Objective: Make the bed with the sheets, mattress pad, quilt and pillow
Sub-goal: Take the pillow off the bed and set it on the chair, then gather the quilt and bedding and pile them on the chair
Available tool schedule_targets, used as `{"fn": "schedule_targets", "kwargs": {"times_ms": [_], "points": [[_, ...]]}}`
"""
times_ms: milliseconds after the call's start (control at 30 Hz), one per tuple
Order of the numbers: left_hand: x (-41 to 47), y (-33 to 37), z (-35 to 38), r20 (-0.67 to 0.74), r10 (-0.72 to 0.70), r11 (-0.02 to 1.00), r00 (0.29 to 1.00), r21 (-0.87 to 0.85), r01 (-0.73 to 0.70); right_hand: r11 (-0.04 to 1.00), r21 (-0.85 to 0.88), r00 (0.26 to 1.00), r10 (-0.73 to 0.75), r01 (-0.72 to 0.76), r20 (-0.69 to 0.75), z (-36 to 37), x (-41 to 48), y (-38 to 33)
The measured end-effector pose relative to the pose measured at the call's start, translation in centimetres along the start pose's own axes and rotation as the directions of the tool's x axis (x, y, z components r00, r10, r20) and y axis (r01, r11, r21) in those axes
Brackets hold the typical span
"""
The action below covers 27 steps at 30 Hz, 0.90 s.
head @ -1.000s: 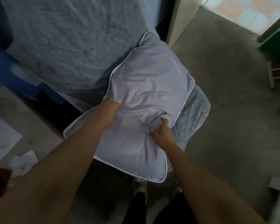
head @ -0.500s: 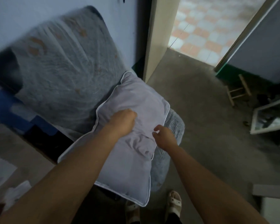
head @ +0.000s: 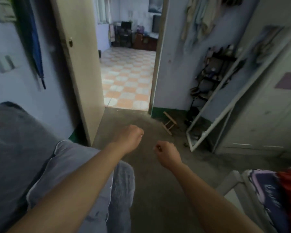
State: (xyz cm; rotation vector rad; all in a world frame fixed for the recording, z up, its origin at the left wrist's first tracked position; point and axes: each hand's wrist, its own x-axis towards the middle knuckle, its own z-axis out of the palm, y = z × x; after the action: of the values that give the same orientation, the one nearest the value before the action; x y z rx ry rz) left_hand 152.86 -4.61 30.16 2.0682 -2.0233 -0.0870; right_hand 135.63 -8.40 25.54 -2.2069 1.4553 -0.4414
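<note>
Pillow (head: pixel 69 158) lay at lower left upon a folded quilted pad (head: pixel 123 187), against the propped mattress (head: pixel 15 140). Our left hand (head: pixel 128 138) and right hand (head: pixel 168 154) hung curled, holding nothing. We judged the pillow light, soft, best gripped at its piped edges.

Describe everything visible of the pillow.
The pillow is pale lilac-grey soft cloth with white piping along its edge, lightly creased. It lies at lower left on a grey quilt, beside a grey padded surface. The left forearm crosses in front, hiding part; the left hand and right hand are off it.
</note>
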Motion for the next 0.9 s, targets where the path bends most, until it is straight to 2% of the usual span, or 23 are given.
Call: {"fn": "schedule_targets", "kwargs": {"times_ms": [233,400,600,667,900], "points": [[6.7,18.4,-1.3,-0.071,0.282,0.958,0.957,-0.032,-0.285,0.991,-0.006,0.959,0.130,-0.136,-0.252,-14.1,-4.6,11.2],[9.5,34.7,-0.7,-0.131,0.477,0.874,0.869,-0.032,-0.485,0.969,-0.022,0.887,0.214,-0.244,-0.409,-24.9,-10.0,21.6],[10.6,51.7,1.9,-0.144,0.630,0.759,0.763,-0.094,-0.645,0.901,-0.051,0.745,0.323,-0.430,-0.584,-34.9,-18.1,33.4],[10.5,55.3,2.8,-0.135,0.655,0.735,0.744,-0.117,-0.668,0.876,-0.050,0.710,0.353,-0.479,-0.610,-36.7,-20.2,36.1],[11.8,67.7,7.1,-0.120,0.808,0.551,0.577,-0.191,-0.812,0.767,0.037,0.548,0.490,-0.641,-0.678,-41.4,-26.3,44.9]]}}
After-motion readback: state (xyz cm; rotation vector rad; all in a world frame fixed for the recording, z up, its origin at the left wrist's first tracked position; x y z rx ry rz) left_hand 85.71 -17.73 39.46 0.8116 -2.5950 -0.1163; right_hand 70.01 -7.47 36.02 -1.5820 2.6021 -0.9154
